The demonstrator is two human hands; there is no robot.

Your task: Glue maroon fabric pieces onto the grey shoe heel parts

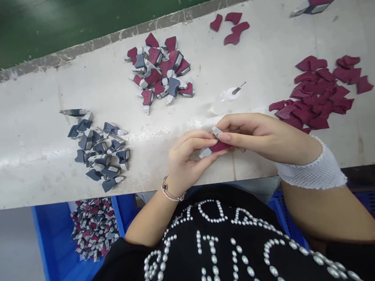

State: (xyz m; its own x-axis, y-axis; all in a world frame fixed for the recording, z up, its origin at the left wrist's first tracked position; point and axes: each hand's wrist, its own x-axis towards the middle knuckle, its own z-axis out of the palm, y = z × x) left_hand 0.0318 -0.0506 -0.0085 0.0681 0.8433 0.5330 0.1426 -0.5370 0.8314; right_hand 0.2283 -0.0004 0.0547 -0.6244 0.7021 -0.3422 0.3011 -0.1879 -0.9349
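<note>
Near the table's front edge, my left hand (191, 155) and my right hand (253, 132) both grip one small maroon and light-grey plastic part (218, 146). My left fingers and thumb pinch its left side, while my right thumb presses at its top. The fingers cover much of it. To the right of my right hand lies a heap of loose maroon pieces (318, 92). Beyond my hands is a small glue bottle-like thing with a thin needle tip (236, 91), its clear body hard to make out.
Dark-grey and light-grey parts (101, 152) lie at left. A pile of maroon-and-grey parts (160, 70) sits behind them. Several maroon pieces (231, 27) and one separate part (319, 2) lie farther back. Below the table edge, a blue bin (54, 250) holds many parts.
</note>
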